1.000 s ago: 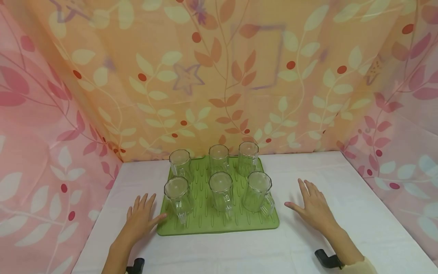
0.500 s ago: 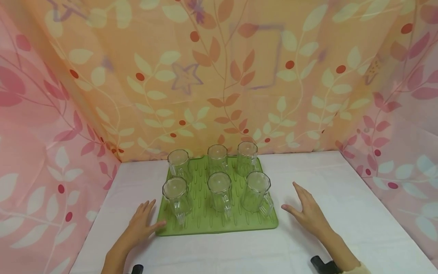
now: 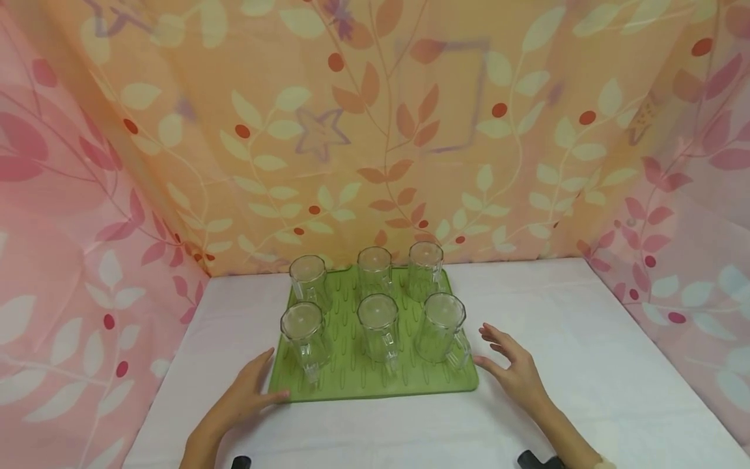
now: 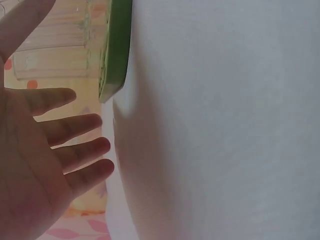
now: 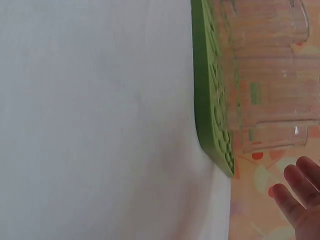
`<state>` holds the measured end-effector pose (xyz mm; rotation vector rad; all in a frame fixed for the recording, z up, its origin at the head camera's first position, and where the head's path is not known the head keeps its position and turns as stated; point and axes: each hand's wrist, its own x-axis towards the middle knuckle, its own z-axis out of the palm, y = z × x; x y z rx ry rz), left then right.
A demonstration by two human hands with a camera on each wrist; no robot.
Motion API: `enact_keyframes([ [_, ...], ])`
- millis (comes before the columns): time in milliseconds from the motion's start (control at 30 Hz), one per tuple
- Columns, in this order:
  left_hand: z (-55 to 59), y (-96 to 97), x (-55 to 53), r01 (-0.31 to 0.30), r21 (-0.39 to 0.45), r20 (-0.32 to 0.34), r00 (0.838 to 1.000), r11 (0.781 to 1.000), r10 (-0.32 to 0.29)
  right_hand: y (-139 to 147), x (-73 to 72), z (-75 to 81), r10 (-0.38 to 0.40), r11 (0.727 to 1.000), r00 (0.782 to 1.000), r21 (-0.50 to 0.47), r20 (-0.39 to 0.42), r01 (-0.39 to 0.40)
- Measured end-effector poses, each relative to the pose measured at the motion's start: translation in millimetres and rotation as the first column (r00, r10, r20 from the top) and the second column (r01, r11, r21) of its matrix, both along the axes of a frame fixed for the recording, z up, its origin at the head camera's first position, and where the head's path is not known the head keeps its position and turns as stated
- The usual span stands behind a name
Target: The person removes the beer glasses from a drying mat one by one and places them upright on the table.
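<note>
A green ribbed mat [image 3: 351, 385] lies on the table, with several clear glass mugs standing on it in two rows of three. Nearest my left hand [image 3: 241, 393] is the front-left mug [image 3: 306, 335]. The left thumb reaches to the mat's front-left corner; whether it touches cannot be told. In the left wrist view, the left fingers [image 4: 75, 130] are spread and straight, holding nothing. My right hand [image 3: 518, 378] is beside the mat's right edge, its thumb close to the front-right mug [image 3: 441, 335]. Its fingers are loosely bent and hold nothing; some [image 5: 300, 187] show in the right wrist view.
A white cloth [image 3: 410, 433] covers the table. An orange patterned curtain [image 3: 375, 130] hangs just behind the mat, and pink patterned curtains [image 3: 53, 273] close in both sides. Black wrist devices [image 3: 536, 460] show at the lower edge.
The right hand has moved left toward the mat's right edge, and its fingers have bent a little. The left hand has shifted slightly toward the mat's front-left corner. Mat and mugs have stayed put.
</note>
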<state>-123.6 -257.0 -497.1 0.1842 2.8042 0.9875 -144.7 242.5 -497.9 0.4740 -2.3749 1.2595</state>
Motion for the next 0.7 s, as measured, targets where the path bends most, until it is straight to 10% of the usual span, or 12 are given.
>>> enact_keyframes([
  [700, 0.3, 7.5, -0.8, 0.019, -0.014, 0.047, 0.999, 1.000, -0.018, -27.6, 11.5, -3.7, 0.193, 0.917, 0.975, -0.372, 0.109, -0.140],
])
